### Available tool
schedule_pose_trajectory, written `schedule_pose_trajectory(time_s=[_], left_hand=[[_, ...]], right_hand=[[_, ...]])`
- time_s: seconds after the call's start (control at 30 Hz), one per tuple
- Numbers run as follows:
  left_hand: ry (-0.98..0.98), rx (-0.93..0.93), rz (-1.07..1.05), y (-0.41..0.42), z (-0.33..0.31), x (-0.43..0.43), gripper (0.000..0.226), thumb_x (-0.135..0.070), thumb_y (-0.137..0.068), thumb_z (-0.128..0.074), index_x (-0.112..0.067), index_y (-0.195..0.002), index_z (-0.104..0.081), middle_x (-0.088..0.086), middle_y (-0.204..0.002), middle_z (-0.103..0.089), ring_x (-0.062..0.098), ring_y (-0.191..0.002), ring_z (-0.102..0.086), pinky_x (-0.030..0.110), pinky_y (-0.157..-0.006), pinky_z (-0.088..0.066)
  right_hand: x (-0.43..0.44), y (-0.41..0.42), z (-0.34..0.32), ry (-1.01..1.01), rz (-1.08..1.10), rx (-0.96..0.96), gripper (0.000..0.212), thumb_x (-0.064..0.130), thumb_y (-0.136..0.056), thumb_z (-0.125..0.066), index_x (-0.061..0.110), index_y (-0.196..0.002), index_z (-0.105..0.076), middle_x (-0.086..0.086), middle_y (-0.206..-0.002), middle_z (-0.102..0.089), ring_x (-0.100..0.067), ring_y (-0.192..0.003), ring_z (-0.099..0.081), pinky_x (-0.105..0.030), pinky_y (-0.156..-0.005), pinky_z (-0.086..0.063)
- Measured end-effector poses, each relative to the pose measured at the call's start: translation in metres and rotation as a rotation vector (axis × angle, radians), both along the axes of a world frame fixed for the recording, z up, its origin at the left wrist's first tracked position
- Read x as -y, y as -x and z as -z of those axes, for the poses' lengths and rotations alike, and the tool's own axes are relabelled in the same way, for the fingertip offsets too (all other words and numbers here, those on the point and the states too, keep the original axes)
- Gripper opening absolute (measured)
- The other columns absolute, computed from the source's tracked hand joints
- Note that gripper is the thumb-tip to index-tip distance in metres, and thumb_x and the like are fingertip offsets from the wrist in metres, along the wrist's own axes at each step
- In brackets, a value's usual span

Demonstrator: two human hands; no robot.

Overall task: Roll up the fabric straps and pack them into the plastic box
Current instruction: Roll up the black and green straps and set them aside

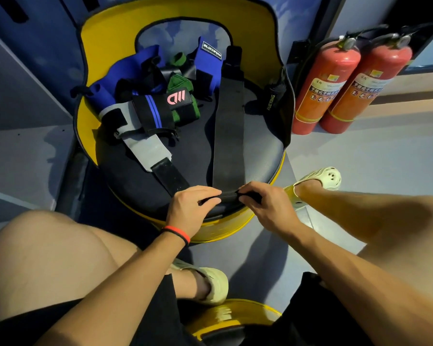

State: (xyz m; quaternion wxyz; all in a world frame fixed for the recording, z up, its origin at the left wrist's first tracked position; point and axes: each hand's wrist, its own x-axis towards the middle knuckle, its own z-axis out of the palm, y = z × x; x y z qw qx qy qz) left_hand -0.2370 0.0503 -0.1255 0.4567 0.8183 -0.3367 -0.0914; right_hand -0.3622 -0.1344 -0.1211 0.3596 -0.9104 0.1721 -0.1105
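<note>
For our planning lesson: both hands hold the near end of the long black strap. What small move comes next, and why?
Probably roll that end forward one turn: left hand and right hand pinch only a small start, and the black strap lies flat ahead.

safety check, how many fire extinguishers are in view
2. The first fire extinguisher stands on the floor just right of the yellow seat; the second fire extinguisher stands beside it. None looks hidden.

We appear to be in a gym. Lifting straps [158,106] lie heaped on a padded yellow-rimmed seat [260,138] beside blue wall panels [48,33], and two red fire extinguishers [328,88] stand on the floor [385,151].
</note>
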Motion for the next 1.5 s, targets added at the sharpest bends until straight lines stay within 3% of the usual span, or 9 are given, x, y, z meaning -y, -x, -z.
schedule_pose_trajectory(time_s=[0.2, 0.37, 0.57, 0.77, 0.87, 1.07, 1.2, 1.33, 1.5], left_hand=[[-0.010, -0.071, -0.077, 0.003, 0.005, 0.006, 0.015, -0.018, -0.086, -0.078, -0.023, -0.100, -0.081, -0.013, -0.098, -0.066, 0.005, -0.094, -0.064, 0.014, -0.080, -0.050], [-0.074, -0.161, -0.132, 0.000, 0.001, 0.014, 0.011, -0.029, -0.087, -0.077, -0.032, -0.096, -0.081, -0.014, -0.096, -0.066, 0.003, -0.091, -0.064, 0.014, -0.075, -0.049], [-0.140, -0.312, -0.225, -0.006, -0.013, 0.027, 0.003, -0.027, -0.084, -0.078, -0.029, -0.082, -0.079, -0.012, -0.083, -0.072, 0.004, -0.081, -0.067, 0.023, -0.070, -0.055], [-0.221, -0.281, -0.285, -0.011, -0.020, 0.035, 0.006, -0.028, -0.084, -0.079, -0.024, -0.079, -0.079, -0.010, -0.076, -0.072, 0.010, -0.077, -0.067, 0.022, -0.067, -0.051], [-0.229, -0.245, -0.313, -0.008, -0.022, 0.038, 0.009, -0.029, -0.085, -0.077, -0.025, -0.078, -0.078, -0.009, -0.079, -0.072, 0.011, -0.077, -0.065, 0.022, -0.063, -0.049], [-0.208, -0.281, -0.250, -0.018, -0.028, 0.022, 0.013, -0.013, -0.092, -0.065, -0.024, -0.089, -0.071, -0.006, -0.082, -0.072, 0.010, -0.072, -0.072, 0.038, -0.074, -0.061], [-0.329, 0.041, -0.062, -0.018, -0.031, 0.016, 0.031, -0.005, -0.087, -0.069, -0.028, -0.106, -0.071, -0.011, -0.106, -0.063, 0.011, -0.096, -0.062, 0.033, -0.087, -0.056], [-0.272, -0.040, 0.060, -0.012, -0.026, 0.013, 0.034, -0.010, -0.081, -0.078, -0.025, -0.111, -0.074, -0.010, -0.105, -0.061, 0.010, -0.093, -0.062, 0.032, -0.087, -0.057], [-0.244, -0.207, -0.130, -0.004, -0.026, 0.020, 0.026, -0.019, -0.078, -0.085, -0.021, -0.103, -0.079, -0.011, -0.093, -0.065, 0.002, -0.083, -0.063, 0.018, -0.077, -0.056]], right_hand=[[0.000, -0.004, 0.001, -0.156, 0.080, 0.048, 0.023, 0.021, -0.090, -0.077, 0.026, -0.110, -0.067, 0.016, -0.094, -0.070, -0.001, -0.087, -0.065, -0.016, -0.077, -0.052], [0.002, -0.010, 0.007, -0.047, 0.024, 0.038, 0.008, 0.021, -0.091, -0.075, 0.021, -0.091, -0.067, 0.007, -0.090, -0.061, -0.010, -0.079, -0.057, -0.028, -0.066, -0.049], [0.001, -0.010, 0.008, 0.145, -0.042, 0.115, 0.003, 0.018, -0.094, -0.071, 0.016, -0.096, -0.070, 0.002, -0.096, -0.058, -0.016, -0.083, -0.054, -0.028, -0.066, -0.048], [-0.004, -0.005, 0.010, 0.401, -0.159, 0.047, 0.038, 0.024, -0.087, -0.079, 0.014, -0.121, -0.066, -0.004, -0.120, -0.059, -0.025, -0.101, -0.058, -0.034, -0.080, -0.055], [-0.004, -0.009, 0.009, 0.425, -0.118, 0.072, 0.034, 0.016, -0.086, -0.079, 0.012, -0.118, -0.069, -0.006, -0.117, -0.059, -0.026, -0.097, -0.057, -0.036, -0.075, -0.056], [0.003, -0.017, 0.006, 0.420, -0.152, 0.033, 0.030, 0.023, -0.096, -0.067, 0.016, -0.125, -0.068, -0.002, -0.110, -0.062, -0.024, -0.091, -0.056, -0.039, -0.074, -0.055], [0.006, -0.019, 0.002, 0.361, -0.154, 0.006, 0.030, 0.026, -0.098, -0.064, 0.018, -0.126, -0.065, -0.002, -0.115, -0.054, -0.024, -0.096, -0.055, -0.038, -0.073, -0.055], [0.008, -0.021, 0.000, 0.316, -0.164, -0.026, 0.029, 0.025, -0.097, -0.066, 0.018, -0.125, -0.067, -0.001, -0.110, -0.054, -0.024, -0.092, -0.054, -0.040, -0.071, -0.055], [0.014, -0.017, -0.006, 0.147, -0.141, -0.050, 0.023, 0.024, -0.094, -0.071, 0.021, -0.117, -0.068, 0.002, -0.099, -0.064, -0.018, -0.086, -0.058, -0.031, -0.069, -0.049]])
